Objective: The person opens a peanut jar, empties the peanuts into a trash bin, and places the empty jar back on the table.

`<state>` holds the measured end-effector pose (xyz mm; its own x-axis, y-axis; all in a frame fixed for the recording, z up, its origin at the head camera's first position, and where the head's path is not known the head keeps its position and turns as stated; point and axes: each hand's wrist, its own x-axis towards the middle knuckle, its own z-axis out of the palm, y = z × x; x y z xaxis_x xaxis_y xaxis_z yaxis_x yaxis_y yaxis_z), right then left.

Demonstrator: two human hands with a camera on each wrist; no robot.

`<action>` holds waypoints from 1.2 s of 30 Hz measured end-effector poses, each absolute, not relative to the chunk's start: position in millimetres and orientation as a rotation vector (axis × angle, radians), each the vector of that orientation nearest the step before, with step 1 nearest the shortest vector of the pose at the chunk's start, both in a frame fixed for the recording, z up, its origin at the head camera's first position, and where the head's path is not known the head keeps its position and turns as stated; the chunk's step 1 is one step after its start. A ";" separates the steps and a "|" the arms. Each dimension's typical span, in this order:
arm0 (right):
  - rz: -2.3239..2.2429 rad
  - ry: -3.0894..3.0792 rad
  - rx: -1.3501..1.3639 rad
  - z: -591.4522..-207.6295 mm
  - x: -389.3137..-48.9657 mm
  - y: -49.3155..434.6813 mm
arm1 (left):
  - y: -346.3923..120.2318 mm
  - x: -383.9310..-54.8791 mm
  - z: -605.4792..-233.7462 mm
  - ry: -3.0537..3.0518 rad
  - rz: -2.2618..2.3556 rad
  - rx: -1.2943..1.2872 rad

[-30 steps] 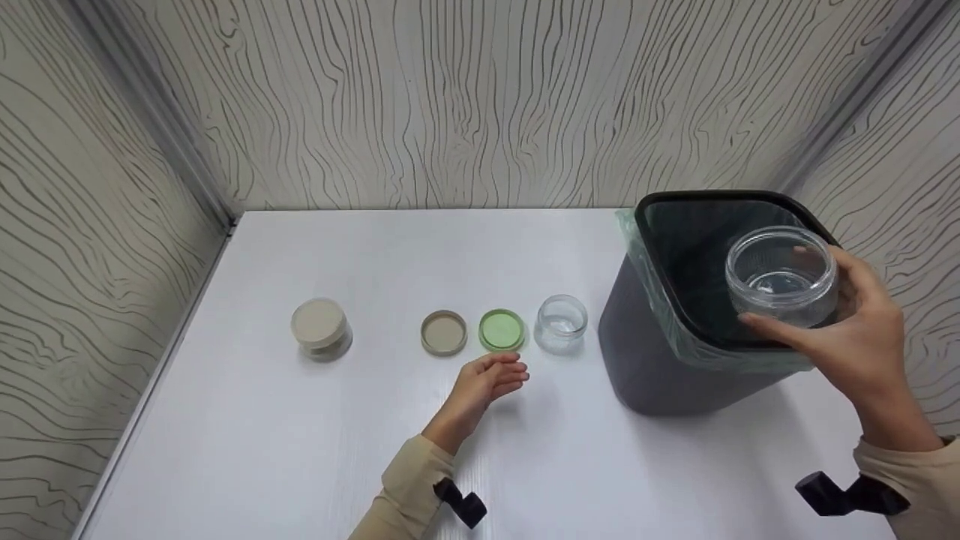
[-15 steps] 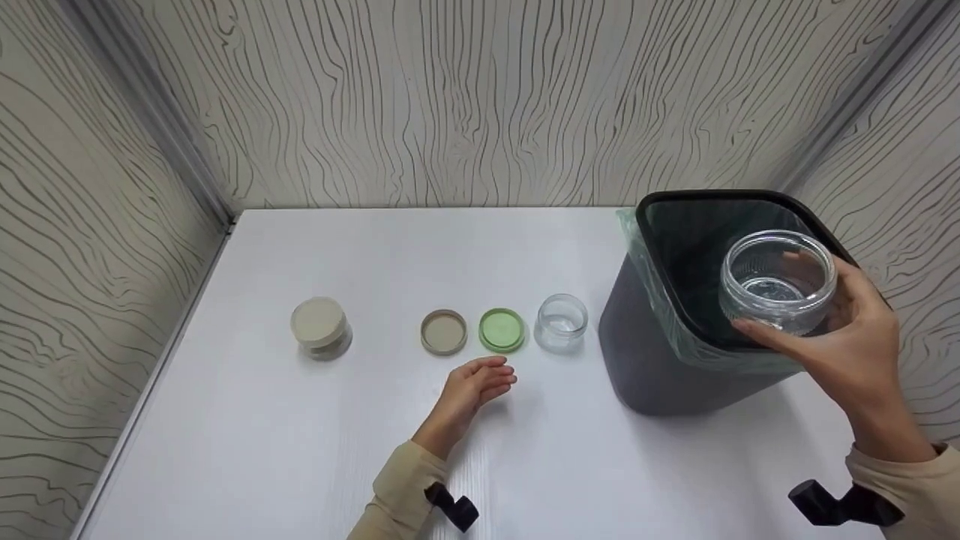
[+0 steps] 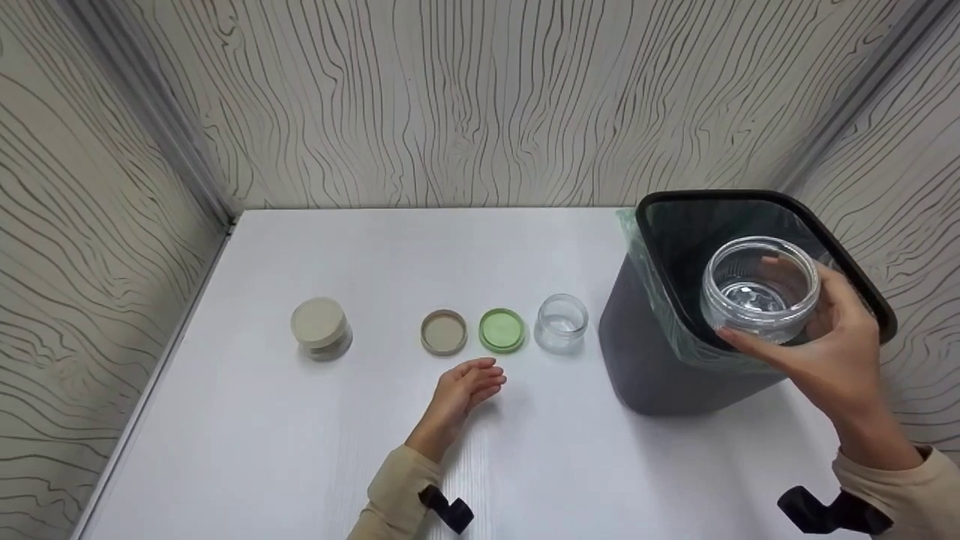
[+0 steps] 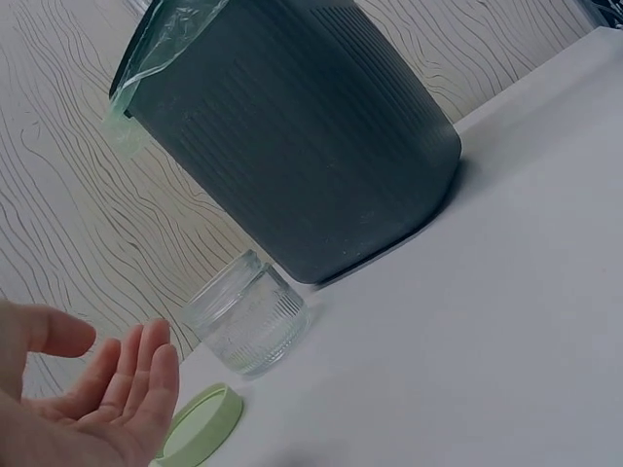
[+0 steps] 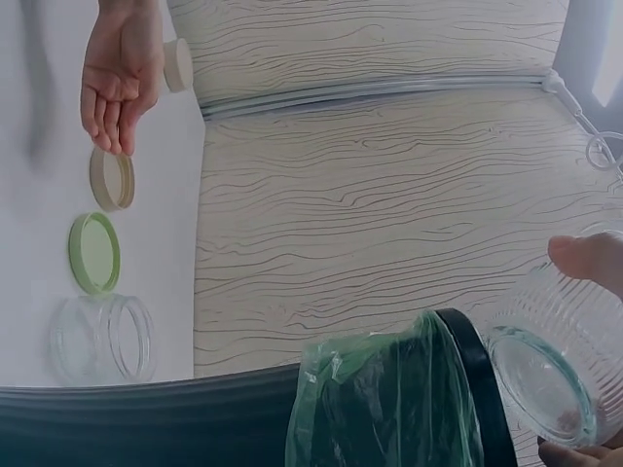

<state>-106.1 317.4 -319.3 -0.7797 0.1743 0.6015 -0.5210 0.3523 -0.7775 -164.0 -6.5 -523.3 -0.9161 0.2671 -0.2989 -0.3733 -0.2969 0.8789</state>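
Note:
My right hand (image 3: 840, 349) grips a clear ribbed jar (image 3: 761, 289) without a lid, thumb at its near side and fingers round the far side. The jar hangs over the mouth of a dark trash bin (image 3: 660, 367). My left hand (image 3: 461, 394) hovers above the table with relaxed fingers and holds nothing. Just beyond it lie a green lid (image 3: 501, 330) and a beige lid (image 3: 443, 332), both with the inside up. A second clear jar (image 3: 561, 322) stands uncovered between the green lid and the bin; the left wrist view shows its ribbed wall (image 4: 263, 321).
At the left of the white table (image 3: 247, 420) stands a jar with a beige lid on (image 3: 319, 322). A green bag (image 3: 679, 330) lines the bin and hangs over its rim. Patterned panels (image 3: 435, 105) enclose the table at the back and sides.
My right hand has moved left and slightly toward me with the jar, still over the bin. My left hand has drawn back a little to the left. The lids have not moved.

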 end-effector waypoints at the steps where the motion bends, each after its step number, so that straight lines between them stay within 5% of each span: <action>1: 1.522 -1.970 0.325 -319.8 -106.2 316.6 | -7.3 -163.8 -523.4 1.560 2.253 -0.138; 36: 1.597 -2.012 0.582 -341.4 -104.2 261.9 | -40.9 -171.2 -527.0 1.764 2.280 -0.315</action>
<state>-104.2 261.9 -341.4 -0.7824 -0.0216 0.6224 -0.6110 0.2195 -0.7606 -171.2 -40.9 -527.0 -0.9476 0.0582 -0.3140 -0.3185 -0.2418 0.9166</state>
